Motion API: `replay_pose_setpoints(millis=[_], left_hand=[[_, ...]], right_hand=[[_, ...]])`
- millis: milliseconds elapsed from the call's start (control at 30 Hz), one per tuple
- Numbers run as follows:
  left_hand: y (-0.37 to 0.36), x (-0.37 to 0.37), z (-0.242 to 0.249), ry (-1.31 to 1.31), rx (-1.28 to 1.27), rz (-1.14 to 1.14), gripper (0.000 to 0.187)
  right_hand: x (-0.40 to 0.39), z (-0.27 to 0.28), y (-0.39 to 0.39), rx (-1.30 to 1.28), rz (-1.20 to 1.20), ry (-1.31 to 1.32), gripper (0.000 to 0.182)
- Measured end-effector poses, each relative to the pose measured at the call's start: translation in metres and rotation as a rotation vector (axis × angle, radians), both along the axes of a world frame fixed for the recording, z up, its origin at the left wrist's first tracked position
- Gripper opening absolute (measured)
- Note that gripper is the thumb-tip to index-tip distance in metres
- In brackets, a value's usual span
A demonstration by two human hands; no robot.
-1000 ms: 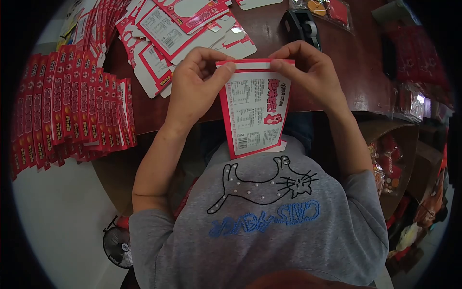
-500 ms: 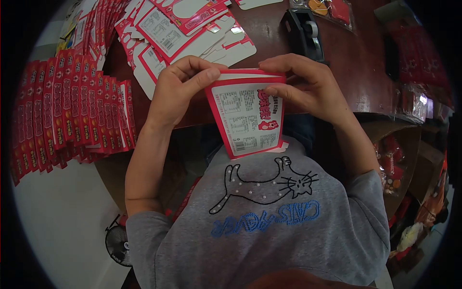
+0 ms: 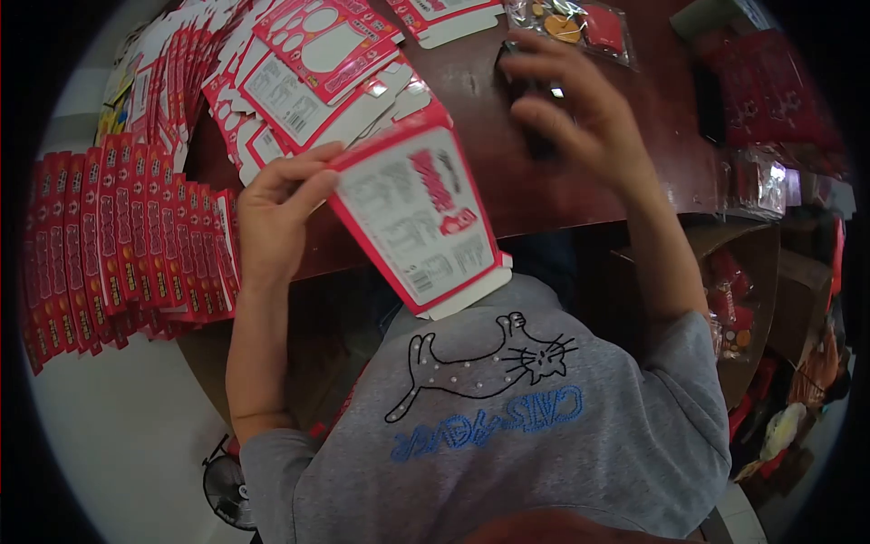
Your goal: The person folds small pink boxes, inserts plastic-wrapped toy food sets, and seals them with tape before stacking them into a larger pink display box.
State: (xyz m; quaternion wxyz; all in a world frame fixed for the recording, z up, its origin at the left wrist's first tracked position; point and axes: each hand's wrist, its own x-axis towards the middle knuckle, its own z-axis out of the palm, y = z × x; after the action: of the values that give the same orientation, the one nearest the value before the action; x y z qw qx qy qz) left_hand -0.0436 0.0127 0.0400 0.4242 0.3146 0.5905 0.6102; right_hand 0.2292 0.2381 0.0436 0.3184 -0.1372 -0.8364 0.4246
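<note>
My left hand (image 3: 281, 204) pinches the upper left corner of a red and white printed carton (image 3: 412, 218), which hangs tilted in front of the grey shirt. Its printed side with a barcode faces up, and a white flap shows at its lower end. Above a black tape dispenser (image 3: 541, 136), my right hand (image 3: 580, 118) is raised with thumb and fingers apart and nothing between them. That hand partly covers the dispenser, so whether they touch cannot be told.
Flat printed cartons (image 3: 317, 54) lie spread at the table's back left. A long row of red boxes (image 3: 127, 236) stands at the left. A clear bag of small parts (image 3: 580, 27) lies at the back. Open cardboard box (image 3: 757, 263) at right; fan (image 3: 227, 490) at lower left.
My right hand has let go of the carton and moved up and back to the tape dispenser. My left hand has shifted left and down with the carton, which is now more tilted.
</note>
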Motion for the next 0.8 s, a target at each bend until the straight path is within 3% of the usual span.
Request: replay_pose_setpoints(millis=[33, 67, 100, 133, 167, 200, 233, 300, 433, 500, 533, 633, 700, 733, 800], left_hand=[[-0.004, -0.018, 0.0, -0.068, 0.021, 0.103, 0.008], [-0.011, -0.036, 0.0, -0.056, -0.074, 0.131, 0.025], [-0.015, -0.044, -0.001, -0.046, -0.058, 0.123, 0.025], [-0.019, -0.049, -0.002, 0.317, -0.129, 0.035, 0.038], [-0.022, -0.049, 0.0, 0.68, -0.204, -0.049, 0.05], [-0.019, -0.038, 0.023, 1.16, -0.287, -0.241, 0.08], [-0.01, -0.027, 0.032, 1.16, -0.287, -0.228, 0.08], [0.015, -0.009, 0.037, 1.541, -0.253, -0.596, 0.1], [0.075, -0.006, 0.007, 1.688, -0.213, -0.719, 0.114], [0.094, -0.01, -0.004, 1.672, -0.32, -0.814, 0.117], [0.092, -0.008, -0.001, 1.671, -0.32, -0.803, 0.117], [0.064, 0.007, 0.011, 1.534, -0.335, -0.704, 0.119], [0.028, 0.021, 0.02, 1.336, -0.239, -0.435, 0.121], [0.013, 0.026, 0.022, 1.241, -0.274, -0.408, 0.123], [-0.021, 0.029, 0.019, 1.18, -0.365, -0.352, 0.125]], right_hand=[[0.002, -0.002, 0.031, 0.095, -0.118, -0.041, 0.044], [0.01, -0.012, 0.062, 0.2, -0.188, -0.083, 0.047], [0.017, -0.021, 0.093, 0.304, -0.262, -0.128, 0.05], [0.024, -0.029, 0.124, 0.404, -0.338, -0.173, 0.052], [0.037, -0.055, 0.154, 0.664, -0.338, -0.347, 0.05], [0.042, -0.066, 0.167, 0.797, -0.331, -0.439, 0.049], [0.047, -0.078, 0.179, 0.934, -0.321, -0.52, 0.047], [0.045, -0.087, 0.183, 1.054, -0.32, -0.603, 0.037], [0.033, -0.068, 0.175, 1.004, -0.363, -0.676, 0.025], [0.03, -0.033, 0.15, 1.004, -0.412, -0.379, 0.013], [0.029, -0.017, 0.137, 1.012, -0.407, -0.375, 0.013], [0.026, 0.026, 0.082, 1.046, -0.341, -0.281, 0.012], [0.015, 0.046, 0.039, 1.137, -0.156, -0.24, 0.008], [0.007, 0.044, 0.021, 1.118, -0.138, -0.235, 0.008], [-0.012, 0.039, -0.007, 1.179, 0.116, -0.281, 0.009]])
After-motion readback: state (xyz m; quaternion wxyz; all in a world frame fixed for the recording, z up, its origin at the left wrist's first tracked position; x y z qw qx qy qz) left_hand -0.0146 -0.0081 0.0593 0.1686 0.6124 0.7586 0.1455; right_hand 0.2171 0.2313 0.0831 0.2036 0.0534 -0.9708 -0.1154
